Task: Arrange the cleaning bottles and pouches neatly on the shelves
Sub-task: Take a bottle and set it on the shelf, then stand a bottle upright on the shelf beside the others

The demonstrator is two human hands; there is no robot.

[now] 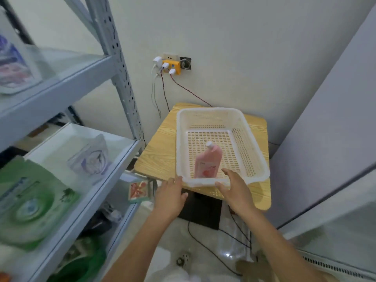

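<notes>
so, left hand point(172, 197): fingers straight and loosely apart, holding nothing; its tips reach the basket's near left corner, contact too blurred to tell.
right hand point(237, 192): fingers spread and relaxed, gripping nothing; the thumb lies in front of the basket's near rim and the other fingers are above it.
pink bottle point(208, 161): just beyond the right hand's fingertips, inside the basket, with its white cap pointing away from the hands.
basket point(254, 139): white and perforated, straight ahead of both hands.
wooden table point(160, 151): under the basket, ahead of the left hand.
green pouch point(30, 204): well to the left of the left hand, lying on a grey shelf point(114, 180).
clear pouch point(91, 159): same shelf, left of the left hand and farther forward than the green pouch.
yellow plug adapter point(172, 67): on the wall, far ahead of both hands, with cables hanging from it.
</notes>
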